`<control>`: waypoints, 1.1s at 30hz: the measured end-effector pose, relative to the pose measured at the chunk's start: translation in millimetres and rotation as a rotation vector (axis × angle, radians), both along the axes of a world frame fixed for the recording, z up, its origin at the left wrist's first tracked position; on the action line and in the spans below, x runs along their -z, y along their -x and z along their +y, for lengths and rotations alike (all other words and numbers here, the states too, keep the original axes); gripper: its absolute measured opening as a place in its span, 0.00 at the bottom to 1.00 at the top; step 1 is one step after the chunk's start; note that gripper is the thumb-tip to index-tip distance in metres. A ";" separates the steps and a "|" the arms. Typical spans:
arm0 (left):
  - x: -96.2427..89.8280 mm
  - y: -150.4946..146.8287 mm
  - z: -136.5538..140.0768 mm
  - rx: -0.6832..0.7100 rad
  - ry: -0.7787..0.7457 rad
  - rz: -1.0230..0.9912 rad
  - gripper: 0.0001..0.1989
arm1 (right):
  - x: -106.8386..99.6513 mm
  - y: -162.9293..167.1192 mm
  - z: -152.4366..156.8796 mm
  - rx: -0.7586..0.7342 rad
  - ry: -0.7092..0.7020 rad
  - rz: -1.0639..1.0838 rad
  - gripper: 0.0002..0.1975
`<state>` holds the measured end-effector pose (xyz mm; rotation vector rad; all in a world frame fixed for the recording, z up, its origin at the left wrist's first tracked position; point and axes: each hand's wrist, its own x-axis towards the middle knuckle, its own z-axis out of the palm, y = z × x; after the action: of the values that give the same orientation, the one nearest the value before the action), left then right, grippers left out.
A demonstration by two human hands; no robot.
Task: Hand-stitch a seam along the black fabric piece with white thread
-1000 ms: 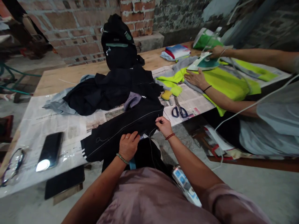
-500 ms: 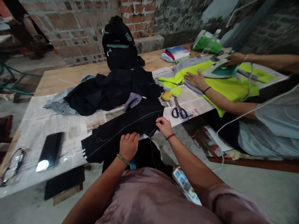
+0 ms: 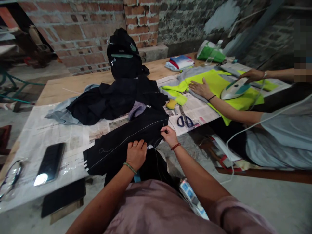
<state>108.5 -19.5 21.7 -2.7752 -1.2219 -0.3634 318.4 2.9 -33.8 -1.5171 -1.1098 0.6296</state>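
A black garment (image 3: pixel 129 138) with a thin white line along it lies across the table's front edge, its white-striped end to the left. My left hand (image 3: pixel 136 154) is closed over the garment's near edge, with fingertips on top and thumb hidden. At the right end of the garment my right hand (image 3: pixel 169 136) pinches a thin sewing needle (image 3: pixel 164 124) pointing up. From around it a pale thread (image 3: pixel 156 156) hangs over my lap. Dark-handled scissors (image 3: pixel 184 119) lie right of my right hand.
A co-worker's hand moves an iron (image 3: pixel 235 88) on a yellow-green garment (image 3: pixel 209 83); the cord (image 3: pixel 227 138) hangs at right. A phone (image 3: pixel 50 164) and glasses (image 3: pixel 12 177) lie left on newspaper. Behind are dark clothes (image 3: pixel 97 102), a black backpack (image 3: pixel 125 61) and folded clothes (image 3: pixel 179 62).
The view has shifted slightly. The co-worker's iron has slid to the right and nearer across the yellow-green garment. My hands keep nearly the same place on the black garment.
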 end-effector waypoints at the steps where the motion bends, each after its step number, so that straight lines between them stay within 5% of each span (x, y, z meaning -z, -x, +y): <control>1: -0.4 -1.6 0.0 -0.006 0.003 0.002 0.12 | 0.1 -0.1 0.0 -0.004 0.002 0.000 0.05; 16: -6.0 -6.4 2.3 0.056 -0.140 -0.140 0.08 | 0.7 -0.8 2.2 -0.013 -0.010 0.003 0.03; 33: -1.2 -8.6 9.3 0.140 -0.084 0.004 0.08 | -0.6 -1.6 1.4 -0.005 0.024 0.028 0.04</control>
<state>117.1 -10.2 22.9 -2.7948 -0.9898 -0.4096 320.0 4.4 -33.2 -1.5224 -1.0888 0.6679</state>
